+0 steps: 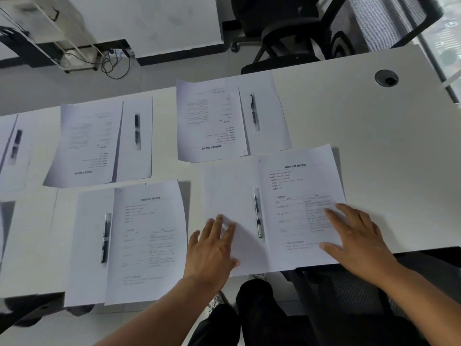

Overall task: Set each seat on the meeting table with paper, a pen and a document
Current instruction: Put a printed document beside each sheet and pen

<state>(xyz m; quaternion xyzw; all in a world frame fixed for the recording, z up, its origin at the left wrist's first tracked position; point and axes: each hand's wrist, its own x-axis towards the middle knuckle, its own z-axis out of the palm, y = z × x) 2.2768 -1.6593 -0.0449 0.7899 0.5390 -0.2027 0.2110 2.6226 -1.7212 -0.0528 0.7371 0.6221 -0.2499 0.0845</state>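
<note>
On the white meeting table, at the near right seat, a blank sheet lies beside a printed document, with a pen between them. My left hand rests flat with spread fingers on the blank sheet's lower part. My right hand lies flat on the document's lower right corner. Neither hand holds anything.
Other seats hold sets of paper, document and pen: near left, far middle, far right, far left edge. A cable hole sits at the table's far right. Black office chairs stand behind the table and under my right arm.
</note>
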